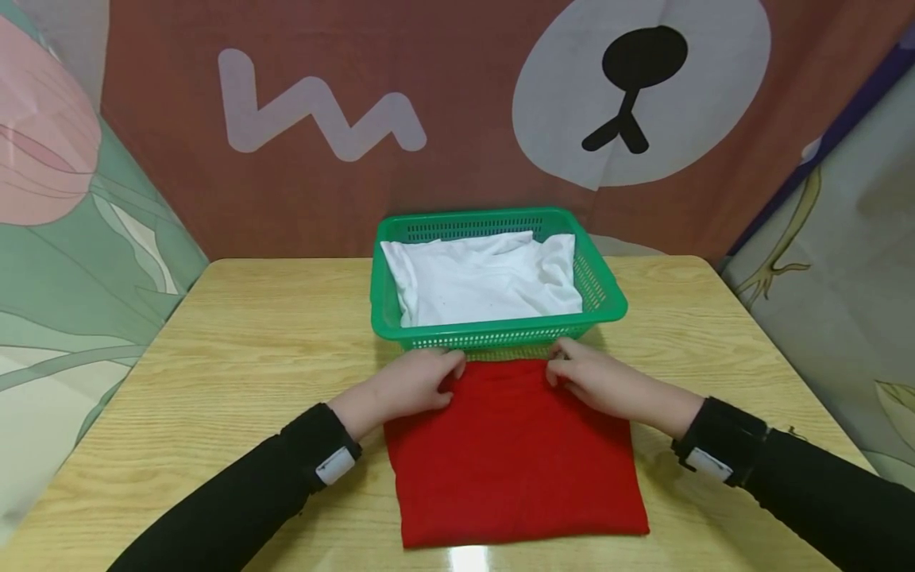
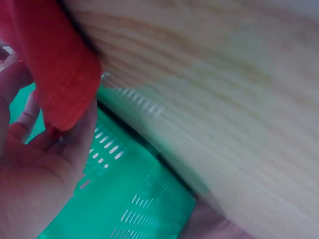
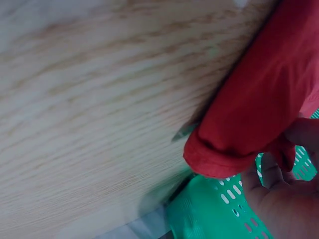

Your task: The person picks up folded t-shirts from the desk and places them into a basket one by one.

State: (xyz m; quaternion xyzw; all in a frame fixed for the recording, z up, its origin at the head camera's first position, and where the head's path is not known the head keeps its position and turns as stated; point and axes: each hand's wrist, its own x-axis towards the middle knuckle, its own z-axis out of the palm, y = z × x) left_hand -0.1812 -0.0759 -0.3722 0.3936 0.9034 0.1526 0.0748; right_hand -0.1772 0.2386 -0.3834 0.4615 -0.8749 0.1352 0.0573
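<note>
Red cloth (image 1: 511,453): folded into a flat rectangle on the tabletop (image 1: 236,349), its far edge touching the near wall of the green basket (image 1: 608,290).
Left hand (image 1: 403,385): grip pinched on the cloth's far left corner, beside the basket's near wall; the left wrist view shows the fabric bunched between thumb and fingers (image 2: 82,132).
Right hand (image 1: 608,381): grip pinched on the far right corner, fabric rolled over the fingers (image 3: 271,174).
Handling, as I judge it: light, soft and limp; it will sag and unfold if held at one point.
Where to hold: both far corners together, through all layers, as now.
Basket's contents: a crumpled white cloth (image 1: 486,278).
</note>
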